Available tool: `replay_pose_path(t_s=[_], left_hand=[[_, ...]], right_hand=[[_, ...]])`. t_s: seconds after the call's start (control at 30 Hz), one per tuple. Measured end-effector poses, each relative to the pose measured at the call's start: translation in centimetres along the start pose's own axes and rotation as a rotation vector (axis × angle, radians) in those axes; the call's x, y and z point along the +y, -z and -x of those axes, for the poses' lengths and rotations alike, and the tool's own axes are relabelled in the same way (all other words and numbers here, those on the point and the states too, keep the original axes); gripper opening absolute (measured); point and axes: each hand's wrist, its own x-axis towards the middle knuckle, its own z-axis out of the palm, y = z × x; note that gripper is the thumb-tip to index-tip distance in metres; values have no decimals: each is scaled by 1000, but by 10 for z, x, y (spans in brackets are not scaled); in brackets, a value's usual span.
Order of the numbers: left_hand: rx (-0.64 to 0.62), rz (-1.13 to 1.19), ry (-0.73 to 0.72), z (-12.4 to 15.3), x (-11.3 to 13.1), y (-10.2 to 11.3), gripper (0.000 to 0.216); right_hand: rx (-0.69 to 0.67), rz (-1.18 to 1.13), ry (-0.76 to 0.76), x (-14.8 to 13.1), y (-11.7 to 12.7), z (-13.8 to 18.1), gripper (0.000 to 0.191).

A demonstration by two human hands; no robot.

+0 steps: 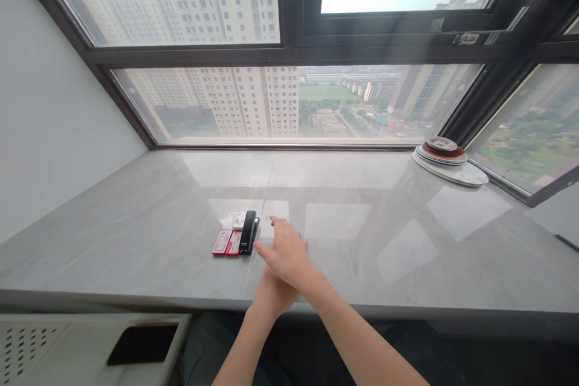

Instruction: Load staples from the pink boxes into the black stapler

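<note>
Near front edge of ledge (344, 283): right hand (289, 251), loosely open, rests on left hand (274, 291); left grip hidden, cannot tell. Leftward, black stapler (248, 233) beside small boxes (221, 242).

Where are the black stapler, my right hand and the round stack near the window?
Black stapler (247, 233): head view, on the middle of its top.
Right hand (290, 253): head view, on the back of the hand.
Round stack (445, 160): head view, on its layered edges.

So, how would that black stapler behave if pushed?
The stapler is probably stiff, given its solid-looking casing. It may slide on the glossy counter; pushed toward the small boxes, it might shift them.
</note>
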Motion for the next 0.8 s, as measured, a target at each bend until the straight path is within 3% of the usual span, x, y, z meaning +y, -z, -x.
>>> replay_pose_path(t_s=[0.13, 0.27, 0.43, 0.63, 0.8], left_hand=[[44, 30, 29, 1, -6, -9, 63], [53, 153, -8, 3, -5, 4, 55], [120, 421, 16, 9, 5, 33, 26], [264, 279, 214, 3, 9, 32, 25], [134, 168, 96, -16, 7, 22, 46]], right_hand=[[-20, -49, -61, -25, -36, -44, 72], [-105, -29, -68, -17, -38, -75, 54], [-144, -1, -16, 21, 11, -74, 29], [-51, 10, 0, 75, 76, -25, 37], [-8, 23, -36, 83, 95, -3, 36]])
